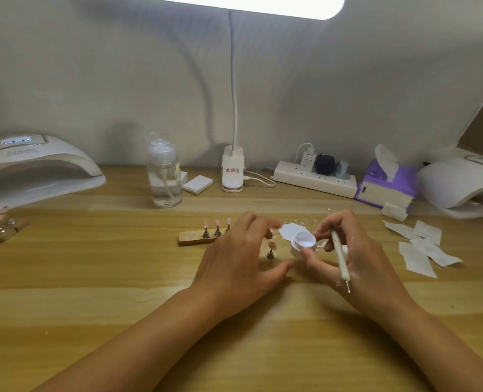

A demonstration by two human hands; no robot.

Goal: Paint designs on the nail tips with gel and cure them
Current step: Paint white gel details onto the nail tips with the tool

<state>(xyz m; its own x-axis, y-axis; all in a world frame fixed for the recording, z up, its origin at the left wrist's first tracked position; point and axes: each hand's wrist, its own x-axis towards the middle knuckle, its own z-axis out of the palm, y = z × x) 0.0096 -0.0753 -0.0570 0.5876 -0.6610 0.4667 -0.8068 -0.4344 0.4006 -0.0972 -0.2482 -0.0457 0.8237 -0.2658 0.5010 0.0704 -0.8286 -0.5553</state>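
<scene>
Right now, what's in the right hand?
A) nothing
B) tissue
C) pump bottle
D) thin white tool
D: the right hand grips a thin white tool, its fine tip pointing back toward the person, while the thumb and fingers also touch the small white jar.

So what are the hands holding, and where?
The right hand holds a pen by mid-shaft and pinches the jar by its sides. The left hand holds nothing.
</scene>
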